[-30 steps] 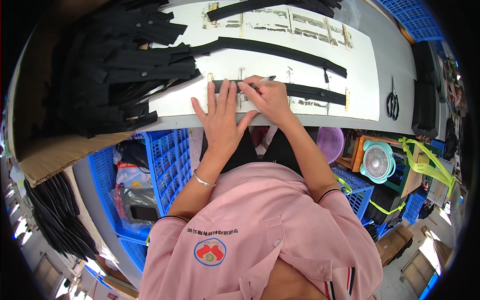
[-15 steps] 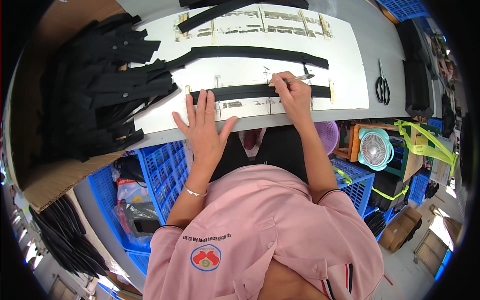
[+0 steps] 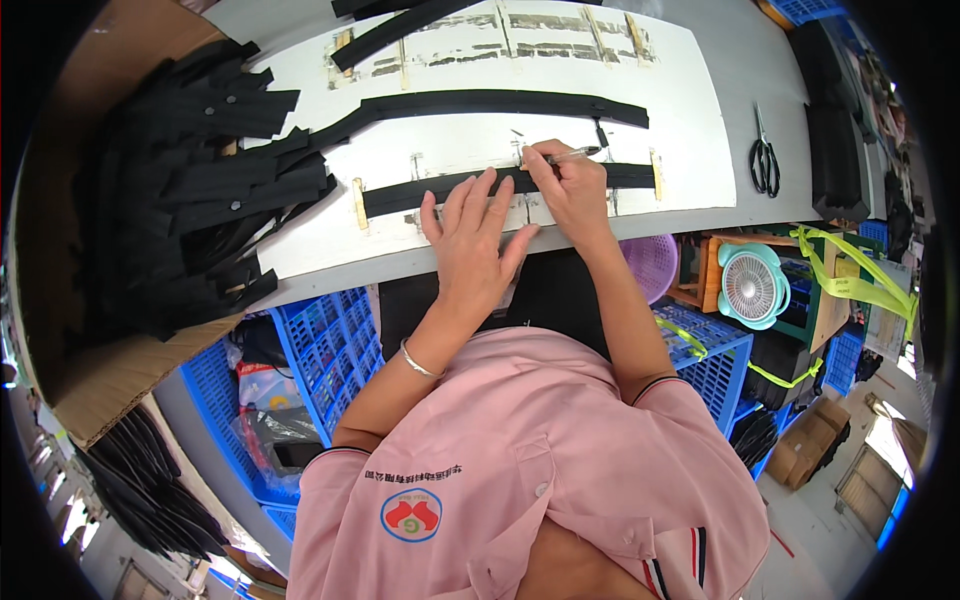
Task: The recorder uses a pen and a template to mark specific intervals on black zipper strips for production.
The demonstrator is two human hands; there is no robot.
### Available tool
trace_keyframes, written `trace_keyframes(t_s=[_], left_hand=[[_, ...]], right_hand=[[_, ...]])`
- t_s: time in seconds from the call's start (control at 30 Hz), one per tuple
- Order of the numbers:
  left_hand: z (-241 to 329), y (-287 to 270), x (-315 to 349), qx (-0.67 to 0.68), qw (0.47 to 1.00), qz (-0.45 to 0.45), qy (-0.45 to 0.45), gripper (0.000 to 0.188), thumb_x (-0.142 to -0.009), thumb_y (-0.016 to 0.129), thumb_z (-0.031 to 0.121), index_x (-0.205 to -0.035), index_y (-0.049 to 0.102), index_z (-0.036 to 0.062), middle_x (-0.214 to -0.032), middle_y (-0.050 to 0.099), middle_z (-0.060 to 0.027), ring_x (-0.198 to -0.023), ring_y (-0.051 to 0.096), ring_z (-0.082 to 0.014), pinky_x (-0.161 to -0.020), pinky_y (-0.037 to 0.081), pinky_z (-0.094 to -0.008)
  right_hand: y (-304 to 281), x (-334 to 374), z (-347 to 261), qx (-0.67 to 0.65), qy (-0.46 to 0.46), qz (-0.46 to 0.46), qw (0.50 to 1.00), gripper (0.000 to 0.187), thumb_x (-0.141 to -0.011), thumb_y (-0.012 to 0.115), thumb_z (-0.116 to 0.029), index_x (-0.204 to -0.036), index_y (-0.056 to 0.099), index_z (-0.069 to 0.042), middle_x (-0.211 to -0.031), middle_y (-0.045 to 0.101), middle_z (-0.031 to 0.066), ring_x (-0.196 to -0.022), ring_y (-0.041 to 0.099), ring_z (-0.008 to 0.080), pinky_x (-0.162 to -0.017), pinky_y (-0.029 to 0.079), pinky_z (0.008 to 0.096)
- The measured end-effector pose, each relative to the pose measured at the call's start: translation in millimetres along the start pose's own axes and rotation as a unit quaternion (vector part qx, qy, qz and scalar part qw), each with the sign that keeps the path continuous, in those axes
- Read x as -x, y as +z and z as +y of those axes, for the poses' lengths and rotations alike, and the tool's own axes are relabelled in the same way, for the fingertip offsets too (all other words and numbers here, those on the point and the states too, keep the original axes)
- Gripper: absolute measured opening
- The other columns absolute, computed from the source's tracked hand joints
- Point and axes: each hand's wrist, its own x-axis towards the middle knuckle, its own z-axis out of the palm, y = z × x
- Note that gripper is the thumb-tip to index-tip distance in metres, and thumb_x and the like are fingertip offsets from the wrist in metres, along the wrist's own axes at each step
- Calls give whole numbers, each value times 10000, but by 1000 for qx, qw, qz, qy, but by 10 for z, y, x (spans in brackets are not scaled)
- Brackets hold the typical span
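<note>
A black fabric strip (image 3: 400,196) lies lengthwise on a white board (image 3: 690,130) marked with dark smudges and short tan tape pieces. My left hand (image 3: 470,245) rests on the strip near its middle, fingers outstretched and pressing it down. Just right of it, my right hand (image 3: 575,195) grips a pen (image 3: 577,154). The pen's writing end points at the strip's upper edge, where my fingers partly cover it. Farther up the board lies another black strip (image 3: 480,103), its left end reaching the heap of strips.
A heap of black strips (image 3: 200,190) spills from a cardboard box (image 3: 150,365) at left. Black-handled scissors (image 3: 764,168) lie on the grey table at right. Below the table's edge stand blue crates (image 3: 325,350), a purple basket (image 3: 650,265) and a turquoise fan (image 3: 750,287).
My left hand has slid rightward along the strip, from its left end to near the middle. My right hand, still holding the pen, has moved slightly left. The view has shifted a little.
</note>
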Motion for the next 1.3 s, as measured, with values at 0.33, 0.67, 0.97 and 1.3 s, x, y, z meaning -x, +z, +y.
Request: trace_keyframes(t_s=[0.33, 0.67, 0.97, 1.3], left_hand=[[-10, 28, 0, -13, 1000, -3, -5, 517, -905, 767, 305, -1367, 670, 93, -1460, 573, -95, -1349, 490, -296, -1203, 159, -546], [-23, 58, -1, -37, 999, 4, 10, 510, -909, 755, 318, -1343, 670, 65, -1429, 579, -100, -1339, 501, -277, -1193, 152, -573], [-13, 67, 7, -45, 999, 6, 14, 529, -890, 781, 311, -1352, 671, 80, -1449, 567, -110, -1339, 491, -298, -1190, 153, -570], [532, 481, -497, 82, 993, 61, 63, 247, -892, 767, 157, -1130, 759, 91, -1271, 678, -68, -1239, 568, -288, -1138, 303, -495]], right_hand=[[-91, 31, 49, -36, -10, -56, 998, 196, -975, 698, -161, -897, 750, 11, -692, 701, 61, -597, 613, 90, -562, 474, 269], [-126, 22, 41, -27, -106, -60, 992, 181, -942, 704, -134, -856, 730, 23, -662, 675, 73, -560, 606, 97, -527, 457, 287], [-913, -13, 353, -135, 101, 95, 981, 214, -1011, 673, -160, -921, 746, 20, -756, 699, 14, -672, 557, 37, -606, 446, 218], [-880, 16, 589, -112, 124, 59, 984, 190, -1017, 677, -167, -985, 752, 4, -798, 713, 8, -704, 580, 46, -623, 461, 211]])
